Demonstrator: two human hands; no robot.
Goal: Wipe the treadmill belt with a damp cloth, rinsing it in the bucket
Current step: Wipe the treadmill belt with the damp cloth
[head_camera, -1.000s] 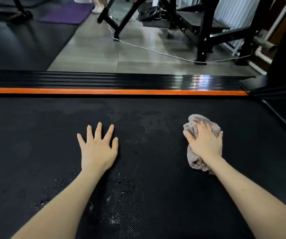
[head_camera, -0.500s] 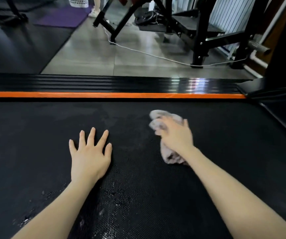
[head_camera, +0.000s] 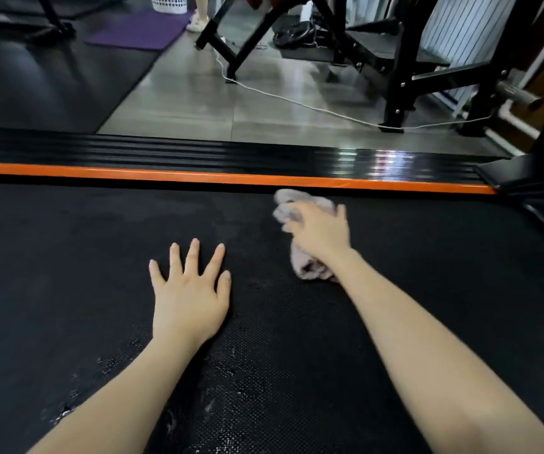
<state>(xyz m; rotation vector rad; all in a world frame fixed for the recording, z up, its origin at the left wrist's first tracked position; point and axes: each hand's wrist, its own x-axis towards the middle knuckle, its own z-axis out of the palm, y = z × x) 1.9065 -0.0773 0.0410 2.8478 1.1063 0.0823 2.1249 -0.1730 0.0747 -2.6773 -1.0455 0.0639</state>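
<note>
The left hand [head_camera: 188, 299] lay flat on the black textured treadmill belt [head_camera: 67, 257], palm down, fingers straight and spread, holding nothing. At about two o'clock from it, the right hand [head_camera: 321, 231] pressed down on a bunched pale grey-pink cloth [head_camera: 310, 269], its fingers bent over the fabric and gripping it, though blur hid the fingertips. The cloth sat on the belt just short of the orange edge stripe [head_camera: 165, 174], which ran across at twelve o'clock. Glistening wet patches [head_camera: 228, 381] marked the belt at six o'clock, between the forearms. Beyond the stripe, a thin white cable [head_camera: 296, 101] crossed the grey floor at one o'clock.
</note>
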